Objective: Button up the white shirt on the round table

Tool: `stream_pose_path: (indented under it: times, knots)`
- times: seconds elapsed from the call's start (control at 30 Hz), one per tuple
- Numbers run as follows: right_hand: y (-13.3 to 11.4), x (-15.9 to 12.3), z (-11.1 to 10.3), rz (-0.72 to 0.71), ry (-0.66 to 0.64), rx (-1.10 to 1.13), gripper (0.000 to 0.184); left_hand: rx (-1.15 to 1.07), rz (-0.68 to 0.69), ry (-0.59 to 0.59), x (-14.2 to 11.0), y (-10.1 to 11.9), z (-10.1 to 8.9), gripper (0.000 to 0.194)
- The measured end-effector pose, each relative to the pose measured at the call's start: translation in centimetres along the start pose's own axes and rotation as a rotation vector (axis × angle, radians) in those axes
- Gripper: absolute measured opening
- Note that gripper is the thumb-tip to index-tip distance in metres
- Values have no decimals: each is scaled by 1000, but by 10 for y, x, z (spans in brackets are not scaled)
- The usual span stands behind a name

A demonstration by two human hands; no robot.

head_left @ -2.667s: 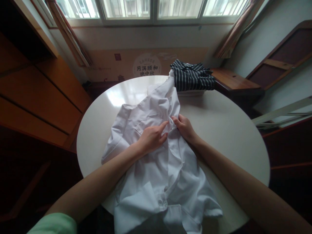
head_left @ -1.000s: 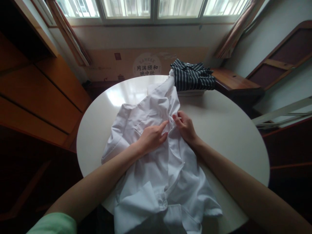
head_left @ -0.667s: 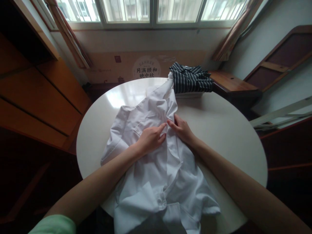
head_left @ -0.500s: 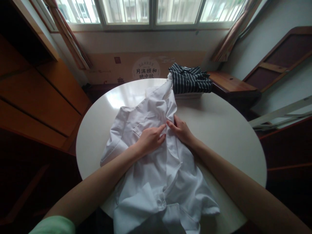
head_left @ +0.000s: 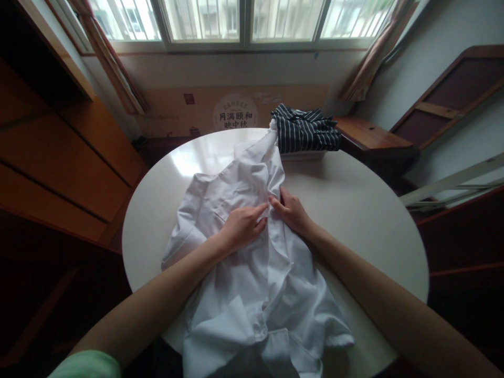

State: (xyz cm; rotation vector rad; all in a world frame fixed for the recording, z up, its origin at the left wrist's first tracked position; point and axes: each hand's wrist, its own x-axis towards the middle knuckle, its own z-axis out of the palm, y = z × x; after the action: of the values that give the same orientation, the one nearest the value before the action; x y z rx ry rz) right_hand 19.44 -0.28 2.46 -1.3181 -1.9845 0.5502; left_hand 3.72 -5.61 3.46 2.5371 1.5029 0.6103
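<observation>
A white button-front garment (head_left: 244,273), like a coat or shirt, lies rumpled over the middle of the round table and hangs past its near edge. My left hand (head_left: 246,223) rests on its front, the thumb and forefinger closed on the cloth by the front opening. Facing it from the right, my right hand (head_left: 289,209) pinches the garment's front edge between thumb and fingers. The fingertips of both hands nearly meet at the placket. Whatever small part sits between them, perhaps a button, is hidden.
A folded black-and-white striped garment (head_left: 305,131) sits on a pale stack at the table's far right, touching the white collar end. The white round table (head_left: 366,226) has a wooden desk (head_left: 370,134) behind it at right. Orange cabinets (head_left: 79,163) stand left, a window (head_left: 205,18) ahead.
My right hand's fingers lifted slightly off the front edge about a second ago, then came back in to the left and pinched it again. My left hand stays in place. The view tilts up slightly.
</observation>
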Motion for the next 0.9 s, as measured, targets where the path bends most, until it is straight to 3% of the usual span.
stream_pose_path:
  times: [0.9]
  knots:
    - [1, 0, 0, -1, -15, -17, 24, 35, 19, 18, 0, -3, 4, 36]
